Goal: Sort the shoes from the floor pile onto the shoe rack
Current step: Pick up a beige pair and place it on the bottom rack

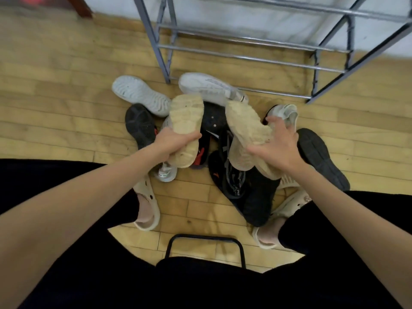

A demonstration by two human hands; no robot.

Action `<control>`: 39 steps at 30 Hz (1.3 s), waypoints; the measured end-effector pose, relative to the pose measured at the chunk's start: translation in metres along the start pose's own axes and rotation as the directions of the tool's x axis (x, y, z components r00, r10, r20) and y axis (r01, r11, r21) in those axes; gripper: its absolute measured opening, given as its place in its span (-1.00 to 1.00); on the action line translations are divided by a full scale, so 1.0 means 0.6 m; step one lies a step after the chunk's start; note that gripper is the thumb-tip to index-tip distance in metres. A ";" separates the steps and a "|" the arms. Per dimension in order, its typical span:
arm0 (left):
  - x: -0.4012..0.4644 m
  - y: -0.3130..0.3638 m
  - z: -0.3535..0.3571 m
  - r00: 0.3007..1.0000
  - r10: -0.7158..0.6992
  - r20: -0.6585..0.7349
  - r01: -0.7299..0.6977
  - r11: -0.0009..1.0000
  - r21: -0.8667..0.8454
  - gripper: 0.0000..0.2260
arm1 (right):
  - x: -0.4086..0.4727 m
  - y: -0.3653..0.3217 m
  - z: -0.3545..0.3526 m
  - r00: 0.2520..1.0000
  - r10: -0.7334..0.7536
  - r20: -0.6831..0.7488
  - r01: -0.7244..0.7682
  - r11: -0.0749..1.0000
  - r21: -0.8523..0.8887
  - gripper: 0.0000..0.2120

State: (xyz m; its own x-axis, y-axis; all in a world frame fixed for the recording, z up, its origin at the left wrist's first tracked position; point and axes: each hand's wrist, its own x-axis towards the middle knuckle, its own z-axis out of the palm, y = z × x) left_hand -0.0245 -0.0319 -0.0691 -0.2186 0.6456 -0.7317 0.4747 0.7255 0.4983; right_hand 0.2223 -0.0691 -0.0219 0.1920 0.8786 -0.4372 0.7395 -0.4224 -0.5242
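Left grip (172, 144) holds one beige shoe (186, 121) sole-up; right grip (277, 148) holds its twin (244, 128), above the pile (223, 152).

A home entryway or room: a metal shoe rack (256, 45) against a white wall (223, 16) at the top of the frame, a wood-plank floor (55, 85), a shoe pile (223, 134) at centre.

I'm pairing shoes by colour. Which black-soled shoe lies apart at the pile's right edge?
The black shoe sole-up just past the right hand; the other black-soled one lies left, beside the white sole.
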 end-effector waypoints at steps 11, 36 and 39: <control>-0.084 0.030 -0.033 0.868 0.472 -0.153 -0.405 0.852 0.332 -0.18 | -0.009 0.032 -0.065 0.832 0.085 0.548 -0.516 0.481 0.709 -0.57; -0.023 0.046 -0.067 0.872 0.471 -0.133 -0.454 0.880 0.142 -0.21 | -0.016 0.014 -0.076 0.981 -0.090 0.173 -0.005 0.877 0.480 -0.61; -0.022 0.042 -0.063 0.870 0.482 -0.101 -0.467 0.872 0.146 -0.21 | -0.009 0.027 -0.079 0.851 0.070 0.520 -0.464 0.562 0.684 -0.53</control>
State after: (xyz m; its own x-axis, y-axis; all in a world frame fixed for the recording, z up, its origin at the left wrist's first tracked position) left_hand -0.0421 -0.0132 -0.0290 -0.0474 0.9358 -0.3492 0.6406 0.2967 0.7082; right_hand 0.2638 -0.0700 0.0064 -0.1208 0.6025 -0.7889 -0.1150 -0.7979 -0.5917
